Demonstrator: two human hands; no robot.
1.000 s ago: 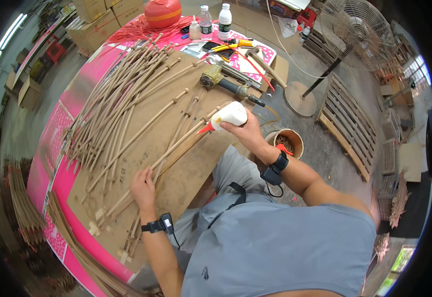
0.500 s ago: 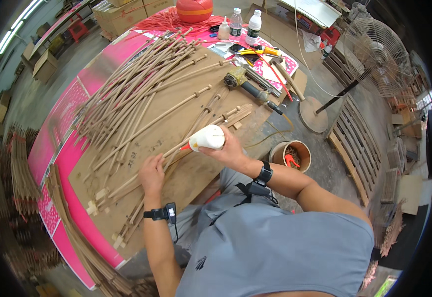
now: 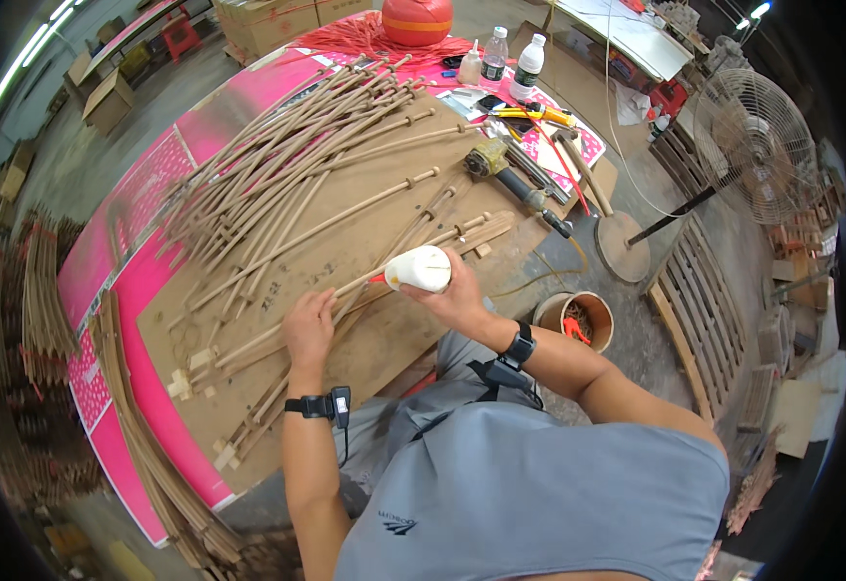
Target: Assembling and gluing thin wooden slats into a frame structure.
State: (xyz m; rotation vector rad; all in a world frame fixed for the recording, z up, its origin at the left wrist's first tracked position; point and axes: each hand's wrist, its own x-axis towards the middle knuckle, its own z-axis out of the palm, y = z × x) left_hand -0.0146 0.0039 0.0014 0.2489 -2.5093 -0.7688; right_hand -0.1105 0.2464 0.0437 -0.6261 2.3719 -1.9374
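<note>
In my right hand (image 3: 460,293) is a white squeeze bottle (image 3: 417,270), tipped on its side with its red nozzle pointing left at a thin wooden rod (image 3: 357,283). Whether the nozzle touches the rod cannot be made out. My left hand (image 3: 307,327) has its fingers closed round this rod, left of the bottle. The rod lies slantwise over a brown board (image 3: 248,407), beside small wooden blocks (image 3: 180,384). Just beyond, a single rod with small rings (image 3: 345,211) lies on the board. A large pile of similar rods (image 3: 287,160) spreads behind it.
A power tool with a hose (image 3: 515,179), a hammer (image 3: 585,174) and plastic bottles (image 3: 528,68) lie or stand at the far right of the table. On the floor to the right are a bucket (image 3: 594,305), a fan (image 3: 757,131) and a wooden pallet (image 3: 699,300).
My left hand has moved slightly right and up along the rod. The bottle remains in my right hand at the rod, while the whole view has shifted a little.
</note>
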